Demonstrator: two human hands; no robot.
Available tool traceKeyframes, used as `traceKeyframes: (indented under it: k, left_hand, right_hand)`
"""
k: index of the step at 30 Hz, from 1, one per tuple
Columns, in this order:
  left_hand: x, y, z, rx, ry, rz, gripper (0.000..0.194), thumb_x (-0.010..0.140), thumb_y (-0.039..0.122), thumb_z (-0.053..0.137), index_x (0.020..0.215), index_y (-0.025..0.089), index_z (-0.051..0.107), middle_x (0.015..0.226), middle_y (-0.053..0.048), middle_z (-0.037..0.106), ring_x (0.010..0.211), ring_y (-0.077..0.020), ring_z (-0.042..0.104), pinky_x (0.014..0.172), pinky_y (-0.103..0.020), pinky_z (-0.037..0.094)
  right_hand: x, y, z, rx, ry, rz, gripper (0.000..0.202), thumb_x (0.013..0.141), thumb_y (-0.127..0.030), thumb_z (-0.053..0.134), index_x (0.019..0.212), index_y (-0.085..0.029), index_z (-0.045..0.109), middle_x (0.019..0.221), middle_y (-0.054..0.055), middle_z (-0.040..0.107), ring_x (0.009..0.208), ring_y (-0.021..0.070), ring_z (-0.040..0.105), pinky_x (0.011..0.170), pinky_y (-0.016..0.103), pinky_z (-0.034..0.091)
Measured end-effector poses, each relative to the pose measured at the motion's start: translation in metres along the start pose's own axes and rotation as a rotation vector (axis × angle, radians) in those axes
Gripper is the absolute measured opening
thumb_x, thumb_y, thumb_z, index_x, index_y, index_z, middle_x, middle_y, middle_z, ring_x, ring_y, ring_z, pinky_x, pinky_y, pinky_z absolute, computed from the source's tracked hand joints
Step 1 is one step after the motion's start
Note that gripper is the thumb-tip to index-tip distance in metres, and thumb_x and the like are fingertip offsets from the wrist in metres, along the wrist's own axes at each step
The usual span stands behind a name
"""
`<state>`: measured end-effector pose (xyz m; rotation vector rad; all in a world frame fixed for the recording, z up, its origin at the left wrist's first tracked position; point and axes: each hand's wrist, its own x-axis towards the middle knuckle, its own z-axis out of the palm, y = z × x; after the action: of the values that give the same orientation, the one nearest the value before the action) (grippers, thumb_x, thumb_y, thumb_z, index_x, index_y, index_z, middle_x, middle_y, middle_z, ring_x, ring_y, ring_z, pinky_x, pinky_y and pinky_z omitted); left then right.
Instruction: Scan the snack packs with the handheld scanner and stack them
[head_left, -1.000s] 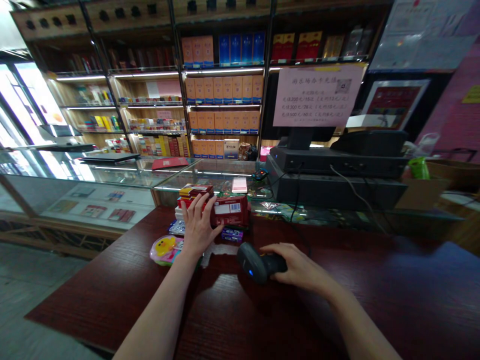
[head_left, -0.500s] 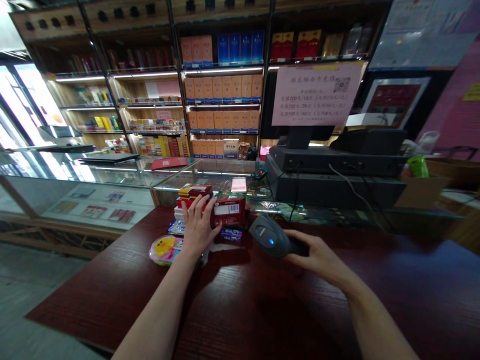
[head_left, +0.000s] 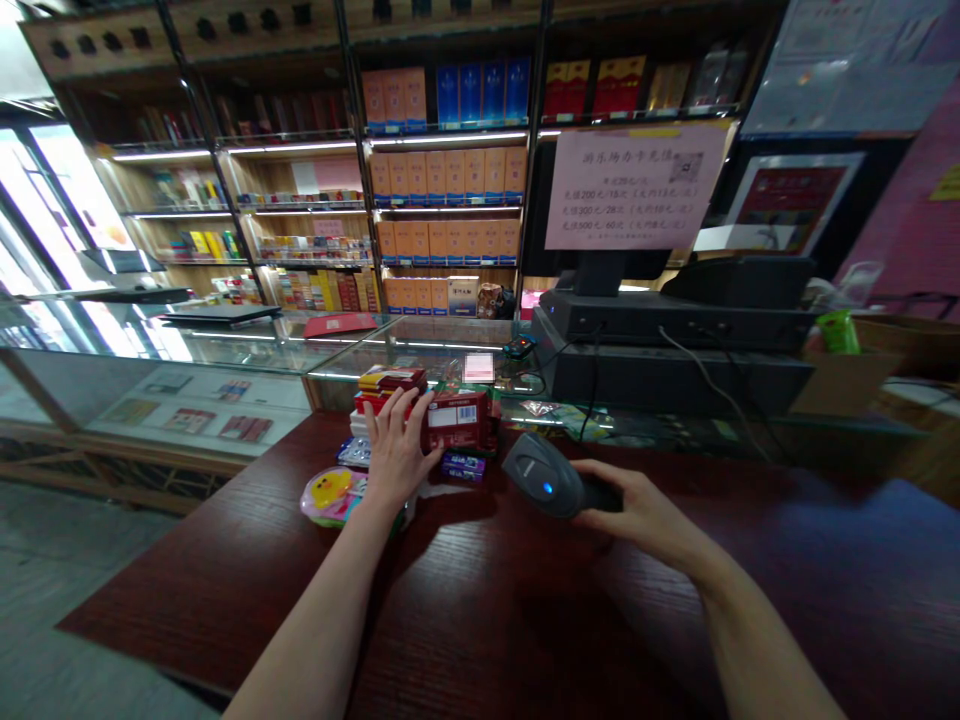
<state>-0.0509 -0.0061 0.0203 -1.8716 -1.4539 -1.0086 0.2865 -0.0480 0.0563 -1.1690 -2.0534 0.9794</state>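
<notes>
In a shop lined with lit wooden shelves, I stand at a dark reddish-brown wooden counter. Near its far edge is a dark red, rectangular box, its white barcode label facing me. My left hand grips its left end, fingers spread above and thumb below, probably to steady that face. To the right and nearer me, my right hand is wrapped around the handle of a black plastic handheld scanner with a blue light. Its head points up and left, apparently so that it faces the label. Both forearms reach forward from the bottom edge, the right one bent inward at the wrist. Purple packets lie just below the box; stacked red-and-yellow cartons stand behind my left fingers; a pink package with a yellow duck lies left of my wrist.
</notes>
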Motion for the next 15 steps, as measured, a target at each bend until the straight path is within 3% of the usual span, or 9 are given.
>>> traceKeyframes:
  k: [10,15]
  left_hand:
    - [-0.0001,0.0,0.0006,0.001,0.01,0.01,0.078,0.077,0.033,0.077,0.146,0.02,0.043,0.146,-0.015,0.05,0.142,-0.0344,0.037,0.123,-0.061,0.006]
    - [0.0003,0.0008,-0.0006,-0.008,0.008,0.004,0.077,0.078,0.033,0.076,0.146,0.021,0.042,0.147,-0.015,0.049,0.143,-0.0336,0.037,0.124,-0.06,0.006]
  right_hand:
    - [-0.0007,-0.0036,0.0011,0.045,0.006,0.002,0.048,0.075,-0.037,0.076,0.119,-0.02,0.068,0.107,0.004,0.074,0.099,0.0257,0.066,0.087,0.033,0.047]
    - [0.0013,-0.0026,0.0049,0.052,-0.079,0.029,0.051,0.071,-0.031,0.076,0.121,-0.021,0.067,0.114,0.005,0.072,0.105,0.0265,0.064,0.09,0.034,0.046]
